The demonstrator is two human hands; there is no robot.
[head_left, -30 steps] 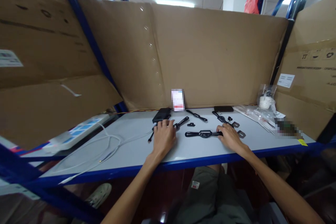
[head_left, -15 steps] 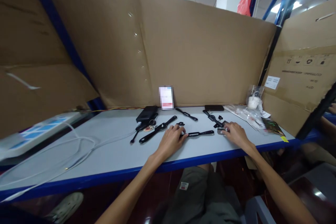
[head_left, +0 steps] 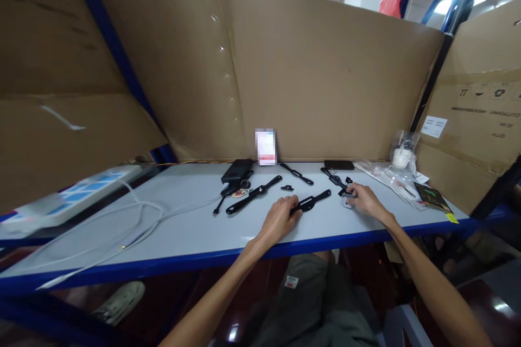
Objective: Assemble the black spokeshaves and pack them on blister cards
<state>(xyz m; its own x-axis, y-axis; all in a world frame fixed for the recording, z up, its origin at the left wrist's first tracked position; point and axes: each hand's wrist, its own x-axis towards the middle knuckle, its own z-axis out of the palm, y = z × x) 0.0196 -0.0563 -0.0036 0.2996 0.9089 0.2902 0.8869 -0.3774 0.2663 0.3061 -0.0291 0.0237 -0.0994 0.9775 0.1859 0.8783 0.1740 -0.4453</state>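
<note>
My left hand is closed on the near end of a black wristband with a slotted middle, tilted with its far end up to the right. My right hand has its fingers pinched together at a small clear, greyish piece and some small black parts; what it grips is too small to tell. Just beyond lies another black band, with a small black clip beside it. Between my hands and the back wall are a small black clip and a thin black band. A longer black band lies left of my left hand.
A black box with a cable, a propped phone and a dark flat phone-like slab stand along the back. Plastic bags lie right. White cables and a power strip occupy the left. Cardboard walls the desk.
The band in my left hand has turned, its far end now higher and its slotted face showing more. My right fingers have closed further around the small parts. The whole view has shifted slightly.
</note>
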